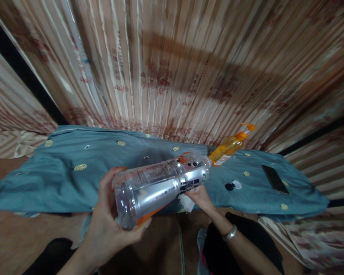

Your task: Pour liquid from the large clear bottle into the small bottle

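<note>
Clear silver-labelled btl is hanging sideways in mid-air by near edge of teal cloth. L hand is gripping its near end; R hand is clutching white rag under far end, can't tell if pressing. Orange pump btl is standing beyond; dark flat slab is lying at R.

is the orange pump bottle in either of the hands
No, the pump bottle stands on the blue cover, apart from both the left hand and the right hand.
</note>
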Demonstrator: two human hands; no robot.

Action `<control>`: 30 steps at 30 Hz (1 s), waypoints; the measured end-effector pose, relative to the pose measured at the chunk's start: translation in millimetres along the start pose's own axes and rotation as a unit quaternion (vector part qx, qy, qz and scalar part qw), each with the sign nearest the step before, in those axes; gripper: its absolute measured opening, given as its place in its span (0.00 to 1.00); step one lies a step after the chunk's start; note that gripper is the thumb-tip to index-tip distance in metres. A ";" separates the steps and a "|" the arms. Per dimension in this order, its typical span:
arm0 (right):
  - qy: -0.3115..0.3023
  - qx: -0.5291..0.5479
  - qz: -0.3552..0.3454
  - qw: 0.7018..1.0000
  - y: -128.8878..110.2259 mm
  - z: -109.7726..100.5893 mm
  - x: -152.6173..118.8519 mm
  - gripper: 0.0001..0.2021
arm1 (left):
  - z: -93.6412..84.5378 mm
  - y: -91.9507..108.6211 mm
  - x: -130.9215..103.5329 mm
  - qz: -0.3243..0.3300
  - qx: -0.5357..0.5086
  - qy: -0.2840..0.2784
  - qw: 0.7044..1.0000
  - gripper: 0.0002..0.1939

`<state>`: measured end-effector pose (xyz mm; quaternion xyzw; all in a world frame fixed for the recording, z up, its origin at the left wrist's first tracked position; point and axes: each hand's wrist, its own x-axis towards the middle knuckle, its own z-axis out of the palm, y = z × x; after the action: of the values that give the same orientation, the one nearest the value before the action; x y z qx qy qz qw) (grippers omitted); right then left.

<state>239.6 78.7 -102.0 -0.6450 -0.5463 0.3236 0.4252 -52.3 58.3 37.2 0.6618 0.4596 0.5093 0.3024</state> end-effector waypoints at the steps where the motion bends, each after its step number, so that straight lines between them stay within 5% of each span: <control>1: 0.000 -0.001 0.003 1.000 0.1 -0.1 -0.1 0.16 | 0.2 -1.1 0.0 0.010 0.002 -0.001 1.000 0.43; 9: 0.008 -0.025 0.021 0.999 5.4 1.5 0.1 0.14 | -0.9 -9.0 1.4 0.042 0.018 0.000 0.999 0.44; 30: -0.008 -0.012 -0.010 1.000 1.9 -1.2 -0.3 0.17 | 1.9 5.9 0.3 -0.037 -0.010 0.018 0.999 0.42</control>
<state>241.4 78.1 -103.2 -0.6419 -0.5597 0.3178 0.4167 -48.7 56.3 41.9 0.6319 0.4841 0.5143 0.3191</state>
